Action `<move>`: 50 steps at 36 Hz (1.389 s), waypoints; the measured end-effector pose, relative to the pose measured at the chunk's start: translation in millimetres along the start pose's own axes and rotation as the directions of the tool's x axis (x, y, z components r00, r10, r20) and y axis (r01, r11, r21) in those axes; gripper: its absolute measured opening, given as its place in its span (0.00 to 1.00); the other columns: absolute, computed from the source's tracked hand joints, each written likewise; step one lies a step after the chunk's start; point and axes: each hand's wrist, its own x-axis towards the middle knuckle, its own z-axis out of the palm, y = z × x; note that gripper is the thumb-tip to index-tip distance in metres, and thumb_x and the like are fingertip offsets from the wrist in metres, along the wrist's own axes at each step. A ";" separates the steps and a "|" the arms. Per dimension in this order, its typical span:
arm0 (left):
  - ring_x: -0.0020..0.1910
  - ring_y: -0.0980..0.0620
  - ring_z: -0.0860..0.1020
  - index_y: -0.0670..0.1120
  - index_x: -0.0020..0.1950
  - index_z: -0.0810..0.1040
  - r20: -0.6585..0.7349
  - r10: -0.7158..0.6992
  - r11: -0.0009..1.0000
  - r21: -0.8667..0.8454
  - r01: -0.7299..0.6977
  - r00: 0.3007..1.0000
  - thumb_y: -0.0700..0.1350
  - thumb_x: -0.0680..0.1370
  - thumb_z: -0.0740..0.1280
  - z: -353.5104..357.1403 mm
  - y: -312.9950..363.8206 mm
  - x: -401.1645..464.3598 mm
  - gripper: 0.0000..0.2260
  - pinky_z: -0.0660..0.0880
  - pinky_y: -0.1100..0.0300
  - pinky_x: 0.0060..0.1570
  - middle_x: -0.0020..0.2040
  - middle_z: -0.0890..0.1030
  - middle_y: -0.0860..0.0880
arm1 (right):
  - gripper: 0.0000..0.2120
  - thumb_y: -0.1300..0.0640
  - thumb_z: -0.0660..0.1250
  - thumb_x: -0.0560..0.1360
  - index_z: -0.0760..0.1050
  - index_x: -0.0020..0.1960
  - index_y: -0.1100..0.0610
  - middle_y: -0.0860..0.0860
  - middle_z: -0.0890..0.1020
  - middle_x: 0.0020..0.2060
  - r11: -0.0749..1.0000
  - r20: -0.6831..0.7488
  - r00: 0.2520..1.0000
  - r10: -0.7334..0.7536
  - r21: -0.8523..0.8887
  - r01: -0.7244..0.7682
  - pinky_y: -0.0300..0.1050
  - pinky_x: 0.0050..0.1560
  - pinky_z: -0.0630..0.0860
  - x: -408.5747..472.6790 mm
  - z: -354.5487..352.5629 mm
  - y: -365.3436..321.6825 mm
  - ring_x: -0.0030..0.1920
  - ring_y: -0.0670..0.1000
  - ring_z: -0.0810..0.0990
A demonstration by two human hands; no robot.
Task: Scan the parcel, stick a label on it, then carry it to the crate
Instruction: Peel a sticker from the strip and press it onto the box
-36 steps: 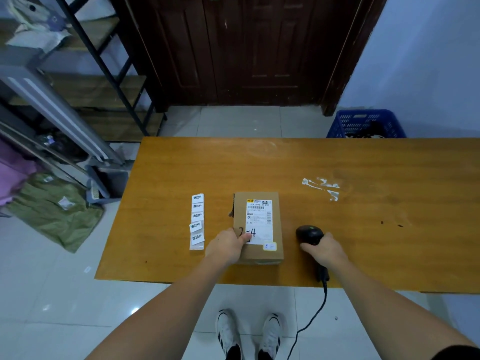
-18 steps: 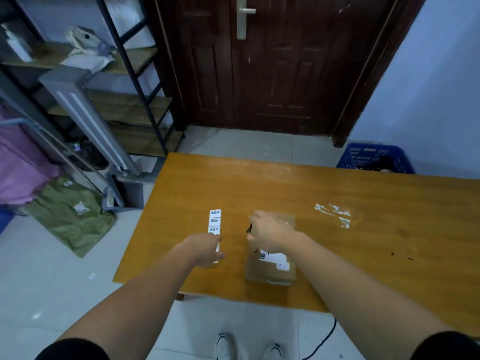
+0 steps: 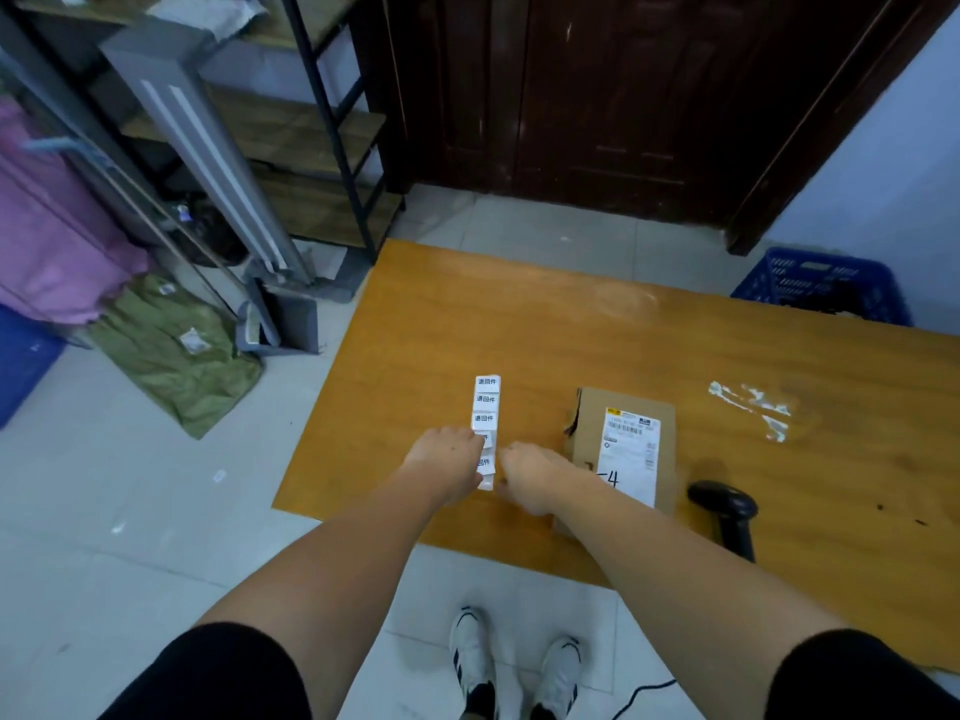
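Observation:
A brown cardboard parcel (image 3: 587, 428) with a white shipping label lies flat near the table's front edge. Left of it lies a white strip of small labels (image 3: 487, 400). My left hand (image 3: 449, 459) lies over the strip's lower half and holds it down. My right hand (image 3: 530, 475) has crossed in front of the parcel, its fingertips pinched at the strip's lower right edge. A black handheld scanner (image 3: 724, 504) lies on the table right of the parcel, with no hand on it. The blue crate (image 3: 826, 288) stands on the floor beyond the table's far right side.
The orange wooden table (image 3: 519, 324) carries white tape scraps (image 3: 753, 407) at the right. A dark door is behind it. Metal shelving (image 3: 311, 148), a grey stand and pink and green bags fill the floor at the left. My feet stand at the table's front edge.
My right hand let go of the scanner, passed over the parcel and joined my left hand at the label strip. My left hand left the parcel for the strip. The view shifted left.

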 end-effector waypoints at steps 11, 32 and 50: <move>0.71 0.45 0.72 0.47 0.73 0.73 -0.052 0.094 0.992 -0.085 -0.098 0.994 0.54 0.79 0.71 27.9 -14.9 22.5 0.25 0.68 0.51 0.68 0.71 0.73 0.47 | 0.21 0.51 0.65 0.81 0.72 0.72 0.57 0.57 0.75 0.66 0.997 -0.075 0.997 0.015 -0.076 -0.021 0.56 0.64 0.75 48.6 18.7 -4.4 0.67 0.59 0.72; 0.75 0.47 0.66 0.48 0.77 0.71 -0.153 0.097 0.980 -0.159 -0.122 0.983 0.53 0.78 0.72 46.7 -26.1 25.7 0.28 0.63 0.52 0.75 0.75 0.70 0.50 | 0.18 0.56 0.64 0.81 0.71 0.71 0.55 0.55 0.73 0.66 0.998 -0.198 0.978 0.062 0.034 -0.056 0.54 0.59 0.77 70.1 44.7 -3.5 0.64 0.58 0.73; 0.48 0.44 0.81 0.44 0.53 0.81 0.082 -0.255 0.623 -0.748 0.229 0.963 0.50 0.82 0.59 -40.9 -11.1 19.2 0.14 0.77 0.50 0.44 0.52 0.84 0.44 | 0.12 0.63 0.79 0.64 0.75 0.34 0.59 0.54 0.75 0.34 0.996 -0.603 0.793 -0.081 -0.081 0.040 0.43 0.21 0.60 8.0 -12.1 20.4 0.28 0.56 0.75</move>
